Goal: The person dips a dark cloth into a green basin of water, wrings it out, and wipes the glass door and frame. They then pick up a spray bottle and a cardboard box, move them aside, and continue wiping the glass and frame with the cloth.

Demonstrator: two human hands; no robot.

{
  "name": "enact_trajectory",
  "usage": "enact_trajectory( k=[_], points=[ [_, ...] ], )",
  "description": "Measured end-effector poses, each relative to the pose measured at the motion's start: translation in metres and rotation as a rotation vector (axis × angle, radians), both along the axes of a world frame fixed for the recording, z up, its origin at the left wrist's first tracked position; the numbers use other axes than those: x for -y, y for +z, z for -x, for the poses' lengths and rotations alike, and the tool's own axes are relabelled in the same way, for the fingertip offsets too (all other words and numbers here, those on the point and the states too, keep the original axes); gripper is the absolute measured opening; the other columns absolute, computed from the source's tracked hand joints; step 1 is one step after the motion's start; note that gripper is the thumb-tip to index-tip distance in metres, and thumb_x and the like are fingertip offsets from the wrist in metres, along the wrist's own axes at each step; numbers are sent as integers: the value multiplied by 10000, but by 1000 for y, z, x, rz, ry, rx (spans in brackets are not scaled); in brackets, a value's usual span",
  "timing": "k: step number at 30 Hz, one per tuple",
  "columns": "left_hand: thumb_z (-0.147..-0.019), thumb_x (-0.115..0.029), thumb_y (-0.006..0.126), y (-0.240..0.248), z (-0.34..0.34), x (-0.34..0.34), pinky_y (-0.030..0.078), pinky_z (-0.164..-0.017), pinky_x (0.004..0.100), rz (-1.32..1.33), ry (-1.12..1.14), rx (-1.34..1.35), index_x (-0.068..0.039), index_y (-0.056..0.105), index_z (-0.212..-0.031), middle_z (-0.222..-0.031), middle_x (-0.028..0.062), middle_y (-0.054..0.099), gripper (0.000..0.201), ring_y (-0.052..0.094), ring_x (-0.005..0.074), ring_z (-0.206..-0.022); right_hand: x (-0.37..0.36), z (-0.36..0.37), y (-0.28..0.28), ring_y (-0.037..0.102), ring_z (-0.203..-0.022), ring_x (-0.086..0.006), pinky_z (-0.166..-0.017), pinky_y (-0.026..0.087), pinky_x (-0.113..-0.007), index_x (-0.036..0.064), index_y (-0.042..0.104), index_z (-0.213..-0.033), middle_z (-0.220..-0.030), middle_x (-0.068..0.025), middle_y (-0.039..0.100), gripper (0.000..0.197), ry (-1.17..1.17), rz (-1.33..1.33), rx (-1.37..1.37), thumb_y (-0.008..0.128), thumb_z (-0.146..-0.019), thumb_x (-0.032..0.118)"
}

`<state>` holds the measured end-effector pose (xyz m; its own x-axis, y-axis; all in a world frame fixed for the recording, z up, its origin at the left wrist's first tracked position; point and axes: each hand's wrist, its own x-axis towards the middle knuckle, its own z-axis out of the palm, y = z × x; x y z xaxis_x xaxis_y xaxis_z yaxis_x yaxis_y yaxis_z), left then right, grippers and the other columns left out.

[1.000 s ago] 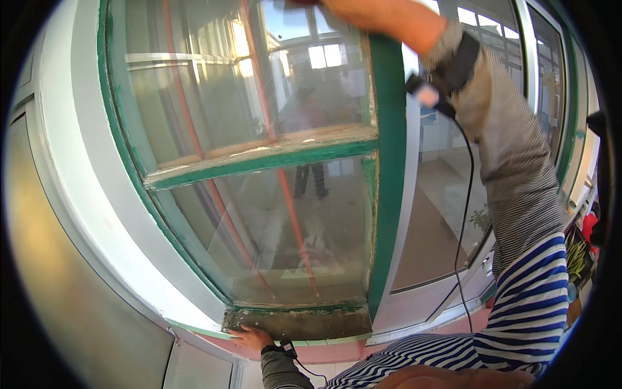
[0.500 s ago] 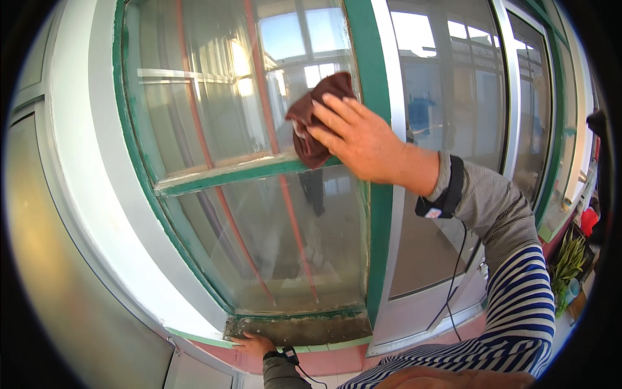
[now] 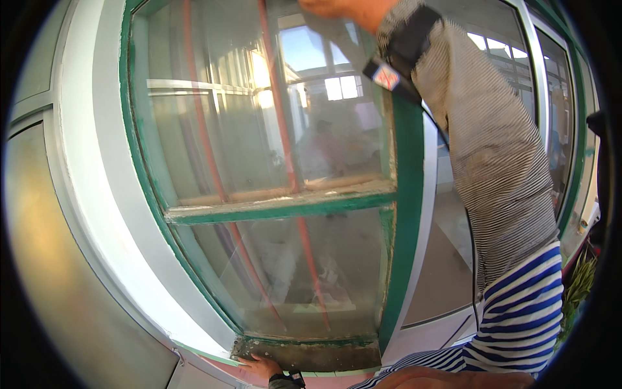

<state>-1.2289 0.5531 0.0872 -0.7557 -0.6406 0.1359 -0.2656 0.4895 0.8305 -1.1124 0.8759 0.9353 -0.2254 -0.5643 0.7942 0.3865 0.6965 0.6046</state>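
A green-framed window [image 3: 403, 181] with old, chipped paint stands before me, split by a green crossbar [image 3: 285, 211]. My right hand [image 3: 350, 9] is raised to the upper pane [image 3: 236, 142], at the picture's top edge. Its fingers are cut off there, and the brown cloth seen earlier is out of view. Low down, my left hand [image 3: 260, 367] lies on the left end of the worn, dirty sill [image 3: 311, 354], fingers stretched out and holding nothing. The lower pane [image 3: 278, 279] shows reflections.
Reddish bars [image 3: 278, 97] run upright behind the glass. A white wall edge [image 3: 123, 155] and a metal door [image 3: 71, 259] flank the left. A glazed door [image 3: 440, 279] is on the right, with a green plant [image 3: 578, 285] beyond. A black cable [image 3: 473, 259] hangs from my right wrist.
My right hand has moved up from near the crossbar to the top edge, taking the brown cloth out of view. My left hand stays on the sill; the view has shifted slightly.
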Motion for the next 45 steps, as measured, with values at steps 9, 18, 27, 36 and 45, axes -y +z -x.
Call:
enact_trajectory(
  k=[9,18,27,36,45],
  points=[
    [-1076,-303,504,35,-14,-6,250,-1239,525,38,39,47,-33,277,-1606,-1610,367,259,636,271,490,-1503,8,20,83,533,-1082,-371,-913,428,-488,1,720,-1062,-1228,-146,620,289,-406,-173,-5,549,-915,182],
    [-1074,-359,487,40,-18,-4,319,-1206,511,67,7,149,-41,295,-1600,-1587,355,316,643,358,477,-1463,-4,20,-72,503,-1204,-339,-996,444,-463,44,661,-1192,-1253,-138,571,344,-10,-330,-34,642,-859,131],
    [-1071,-341,509,15,-11,0,278,-1213,552,-34,-10,-7,-39,278,-1602,-1568,418,285,653,315,524,-1470,17,-36,-282,425,-1391,-423,-1098,417,-517,3,558,-1402,-1464,-234,479,563,72,-178,426,644,-856,116],
    [-1086,-426,447,-6,13,12,233,-1232,578,225,52,186,-35,264,-1605,-1576,404,280,675,263,539,-1486,29,-23,-256,564,-1163,-299,-817,588,-360,47,699,-1193,-1315,-137,555,368,56,-154,554,665,-835,126],
    [-1092,-368,442,11,13,20,185,-1260,541,55,86,141,-5,204,-1614,-1629,381,176,679,188,504,-1526,37,16,-91,585,-1154,-318,-872,574,-428,197,738,-1095,-1189,-96,563,224,122,-170,236,711,-874,177]
  ],
)
